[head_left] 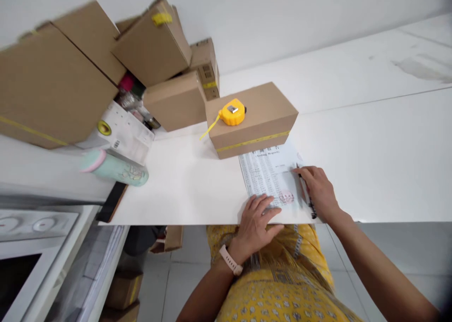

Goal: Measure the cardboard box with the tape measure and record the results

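A printed sheet headed "Testing Report" [261,173] lies on the white table, its top edge under a cardboard box [254,124]. My left hand [257,218] rests on the sheet's lower edge at the table front, fingers spread, holding nothing. At the sheet's right side, my right hand [318,190] has its fingers closed on a dark pen [311,208], which slants along the paper with one end towards me. On top of the box sits a yellow tape measure [233,112], a short length of its tape hanging past the box's left edge.
Several cardboard boxes [173,100] are stacked at the back left against the wall. Nearer stand a white carton [130,131] and a mint bottle [120,167] lying tilted. A white appliance [38,223] is below left. The table's front edge [169,222] runs before me.
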Demonstrator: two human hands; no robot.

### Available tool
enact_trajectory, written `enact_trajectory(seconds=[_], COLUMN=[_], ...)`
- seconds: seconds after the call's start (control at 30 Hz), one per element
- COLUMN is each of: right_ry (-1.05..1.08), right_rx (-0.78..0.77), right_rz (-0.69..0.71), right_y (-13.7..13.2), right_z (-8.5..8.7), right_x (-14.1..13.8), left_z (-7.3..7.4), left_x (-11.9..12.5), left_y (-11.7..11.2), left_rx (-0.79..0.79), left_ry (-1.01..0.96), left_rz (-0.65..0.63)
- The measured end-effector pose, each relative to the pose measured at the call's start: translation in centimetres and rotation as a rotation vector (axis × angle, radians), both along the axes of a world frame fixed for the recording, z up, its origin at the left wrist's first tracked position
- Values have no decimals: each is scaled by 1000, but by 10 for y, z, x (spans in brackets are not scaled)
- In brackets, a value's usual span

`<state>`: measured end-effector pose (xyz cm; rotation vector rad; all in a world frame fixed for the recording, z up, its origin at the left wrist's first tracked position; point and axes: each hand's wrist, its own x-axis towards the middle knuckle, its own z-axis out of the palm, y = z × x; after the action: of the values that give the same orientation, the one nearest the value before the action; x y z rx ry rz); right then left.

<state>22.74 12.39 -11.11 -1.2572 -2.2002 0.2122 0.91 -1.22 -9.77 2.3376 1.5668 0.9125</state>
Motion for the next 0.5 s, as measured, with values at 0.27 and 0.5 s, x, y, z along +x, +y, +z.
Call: enact_trajectory(seconds=[0.27, 0.5], right_ry=[-75, 29], right_rx=[211, 219], right_rz=[21, 36], right_y=[15, 21], right_z=[-23, -33], right_x=[-1, 1], left_z=[115, 151], left_x=[-67, -84], left_y=[105, 208], left_rx=[442, 28], left_ry=[-159, -183], left_rz=[308, 534])
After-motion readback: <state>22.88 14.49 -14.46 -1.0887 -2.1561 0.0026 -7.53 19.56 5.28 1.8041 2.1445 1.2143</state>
